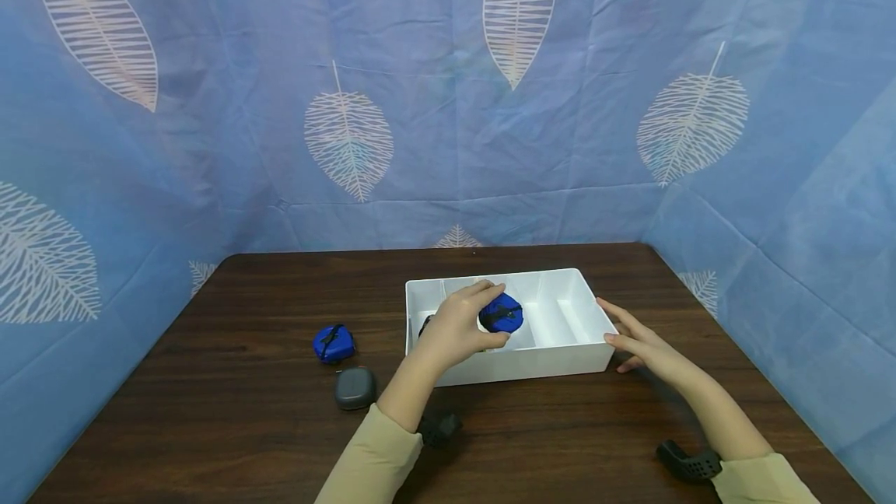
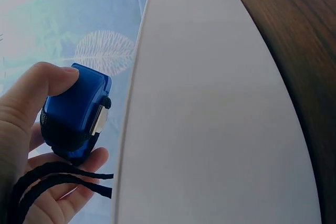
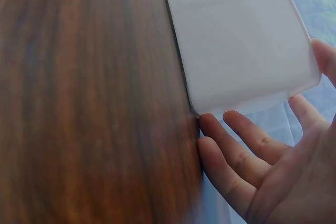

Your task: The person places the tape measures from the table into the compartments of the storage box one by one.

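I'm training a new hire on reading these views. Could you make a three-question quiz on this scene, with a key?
1. Choose: which hand holds a blue object? A) left B) right
2. True or false: the gray case lies outside the box.
3. Count: how many blue objects show in the head view?

Key:
1. A, the left hand.
2. True; it lies on the table.
3. Two: one held, another on the table.
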Motion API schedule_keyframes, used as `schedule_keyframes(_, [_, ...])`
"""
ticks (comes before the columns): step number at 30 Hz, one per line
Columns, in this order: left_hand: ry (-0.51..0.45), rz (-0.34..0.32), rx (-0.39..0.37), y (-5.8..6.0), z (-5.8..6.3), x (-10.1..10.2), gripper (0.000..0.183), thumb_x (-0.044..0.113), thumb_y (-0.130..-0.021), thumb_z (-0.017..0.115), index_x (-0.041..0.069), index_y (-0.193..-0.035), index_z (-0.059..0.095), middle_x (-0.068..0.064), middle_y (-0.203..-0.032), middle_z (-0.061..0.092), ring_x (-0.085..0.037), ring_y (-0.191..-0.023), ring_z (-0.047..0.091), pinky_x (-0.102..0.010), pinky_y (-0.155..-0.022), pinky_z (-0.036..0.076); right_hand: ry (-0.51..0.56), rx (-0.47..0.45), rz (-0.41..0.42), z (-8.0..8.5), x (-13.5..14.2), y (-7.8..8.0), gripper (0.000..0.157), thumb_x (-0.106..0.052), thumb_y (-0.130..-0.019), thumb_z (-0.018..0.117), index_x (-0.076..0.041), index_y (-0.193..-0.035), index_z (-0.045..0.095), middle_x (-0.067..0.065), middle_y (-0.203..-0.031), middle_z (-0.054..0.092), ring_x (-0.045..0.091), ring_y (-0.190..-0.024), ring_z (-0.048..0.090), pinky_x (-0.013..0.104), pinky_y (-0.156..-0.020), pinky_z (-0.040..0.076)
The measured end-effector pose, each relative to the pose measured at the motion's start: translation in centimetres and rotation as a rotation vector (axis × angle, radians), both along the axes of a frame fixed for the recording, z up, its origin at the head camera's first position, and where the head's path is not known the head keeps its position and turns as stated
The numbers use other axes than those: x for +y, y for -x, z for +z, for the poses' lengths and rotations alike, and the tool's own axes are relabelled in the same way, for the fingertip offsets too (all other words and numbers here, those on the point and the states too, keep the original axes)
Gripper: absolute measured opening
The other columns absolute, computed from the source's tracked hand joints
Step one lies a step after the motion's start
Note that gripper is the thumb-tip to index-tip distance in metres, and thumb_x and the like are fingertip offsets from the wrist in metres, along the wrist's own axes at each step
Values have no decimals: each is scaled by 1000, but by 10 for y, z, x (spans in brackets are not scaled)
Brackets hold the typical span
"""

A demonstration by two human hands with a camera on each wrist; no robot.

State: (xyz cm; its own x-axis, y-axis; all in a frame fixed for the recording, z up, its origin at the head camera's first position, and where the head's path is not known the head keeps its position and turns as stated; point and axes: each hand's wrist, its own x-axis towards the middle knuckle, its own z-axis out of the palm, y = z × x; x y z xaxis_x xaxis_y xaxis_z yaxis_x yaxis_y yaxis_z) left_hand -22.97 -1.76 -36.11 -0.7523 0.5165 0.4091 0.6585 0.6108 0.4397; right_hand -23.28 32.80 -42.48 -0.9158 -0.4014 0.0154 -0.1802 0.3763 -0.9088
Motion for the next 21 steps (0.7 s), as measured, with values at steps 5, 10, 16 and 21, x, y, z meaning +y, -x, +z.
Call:
schedule_keyframes(5, [16,-5,27,1,-2,4,66,29,-78,78,11,-137,55,-6,-130,56,-20,-109,57,-30,-86,50,2,1,-5,0,0,1,66,-22,-101,44,-9,-154,6,37,-144,21,50,-113,46,47,-68,51])
schedule_keyframes(10, [42,22,33,2,-4,10,67,31,-75,79,13,-135,57,-3,-126,58,-18,-105,56,-27,-83,50,3,3,-8,0,0,0,66,-22,-101,44,-9,-154,6,37,-145,20,51,-114,46,47,-68,51])
schedule_keyframes(16, [79,54,49,5,-8,14,64,33,-73,80,12,-131,61,-1,-118,61,-16,-99,57,-25,-80,50,5,9,-8,0,-1,0,66,-21,-101,44,-9,-154,7,36,-146,17,52,-114,44,47,-67,51])
schedule_keyframes(21, [118,57,32,5,-10,15,63,33,-74,81,12,-130,62,-3,-118,62,-17,-100,57,-26,-81,51,6,14,-10,-1,-2,1,65,-21,-101,44,-9,-154,8,35,-147,16,53,-115,43,47,-67,51])
